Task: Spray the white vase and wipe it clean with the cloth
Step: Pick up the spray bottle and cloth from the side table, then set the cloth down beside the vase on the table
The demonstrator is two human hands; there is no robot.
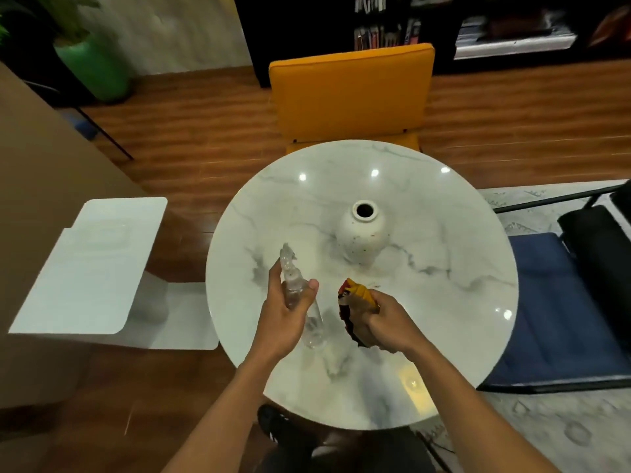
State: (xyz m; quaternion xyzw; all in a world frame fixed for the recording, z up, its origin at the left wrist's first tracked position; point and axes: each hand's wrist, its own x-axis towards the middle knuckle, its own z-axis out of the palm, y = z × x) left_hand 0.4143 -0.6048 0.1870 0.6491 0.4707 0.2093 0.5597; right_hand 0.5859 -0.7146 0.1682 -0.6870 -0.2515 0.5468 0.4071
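Note:
A white vase [362, 233] with small dark specks on its body stands upright near the middle of the round marble table [461, 233]. My left hand [285, 312] grips a clear spray bottle [300, 295] around its neck, nozzle pointing away towards the vase's left side. My right hand [382, 322] holds a bunched cloth [353, 302], yellow, red and dark. Both hands hover over the table's near half, short of the vase.
An orange chair [351, 93] stands behind the table. A blue seat with a black frame [560, 319] is at the right. A white side table [92, 264] sits at the left, a green pot [99, 70] far left.

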